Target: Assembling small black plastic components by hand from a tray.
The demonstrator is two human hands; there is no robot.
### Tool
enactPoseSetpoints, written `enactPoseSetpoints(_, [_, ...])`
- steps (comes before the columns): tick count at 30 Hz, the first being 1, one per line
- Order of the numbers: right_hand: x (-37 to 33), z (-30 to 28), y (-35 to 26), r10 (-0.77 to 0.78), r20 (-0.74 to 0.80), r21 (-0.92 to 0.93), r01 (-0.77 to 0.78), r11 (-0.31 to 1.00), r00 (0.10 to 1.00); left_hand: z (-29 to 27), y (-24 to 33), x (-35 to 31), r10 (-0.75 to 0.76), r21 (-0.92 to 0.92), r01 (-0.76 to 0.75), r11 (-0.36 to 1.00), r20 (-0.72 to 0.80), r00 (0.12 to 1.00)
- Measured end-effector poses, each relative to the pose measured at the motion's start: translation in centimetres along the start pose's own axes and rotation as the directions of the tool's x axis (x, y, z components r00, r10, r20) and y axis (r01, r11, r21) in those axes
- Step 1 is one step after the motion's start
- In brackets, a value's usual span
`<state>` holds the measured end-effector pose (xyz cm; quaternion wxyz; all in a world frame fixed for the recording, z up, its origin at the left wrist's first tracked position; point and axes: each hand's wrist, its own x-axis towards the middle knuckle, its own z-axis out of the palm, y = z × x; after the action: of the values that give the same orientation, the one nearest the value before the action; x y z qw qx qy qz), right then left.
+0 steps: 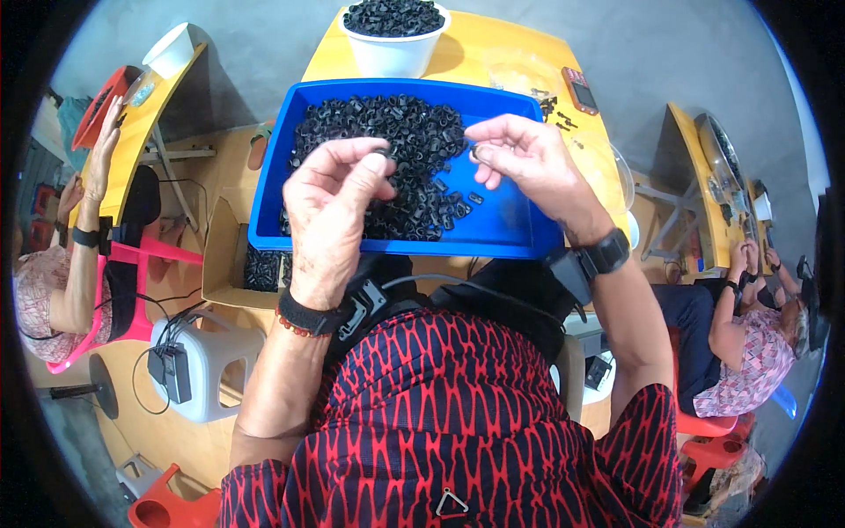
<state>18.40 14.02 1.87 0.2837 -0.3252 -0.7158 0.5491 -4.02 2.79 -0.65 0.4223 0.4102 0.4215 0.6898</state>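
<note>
Over a blue tray [502, 239] I hold both hands raised, a short way apart. My left hand [327, 202] is closed in a pinch on a small black plastic piece [383, 152], mostly covered by the fingertips. Thumb and index finger of my right hand [541, 167] also pinch a small dark piece [476, 152], whose shape I cannot make out. Beneath them, a heap of small black plastic pieces [422, 132] fills the tray's left and middle, and a few lie loose towards its right side.
Beyond the tray, a white tub [392, 57] full of black pieces stands on the yellow table [537, 48]. A phone [579, 91] and scattered dark bits [559, 114] are at the right. A cardboard box [220, 255] sits lower left. People work at tables on both sides.
</note>
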Motion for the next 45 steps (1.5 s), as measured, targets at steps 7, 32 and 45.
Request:
enactPoseSetpoints(7, [-4.1, 2.9, -0.8, -0.159, -0.155, 0.247, 0.194, 0.949, 0.975, 2.5, -0.2, -2.2, -0.138, -0.066, 0.157, 0.985, 0.228, 0.964])
enactPoseSetpoints(32, [-6.0, 5.4, -0.8, -0.288, -0.267, 0.028, 0.306, 0.952, 0.920, 3.7, -0.1, -3.0, -0.175, -0.046, 0.191, 0.980, 0.240, 0.955])
enactPoseSetpoints(45, [-6.0, 5.3, -0.7, -0.416, -0.271, -0.162, 0.385, 0.908, 0.868, 3.8, 0.2, -3.0, -0.209, -0.025, 0.223, 0.974, 0.256, 0.944])
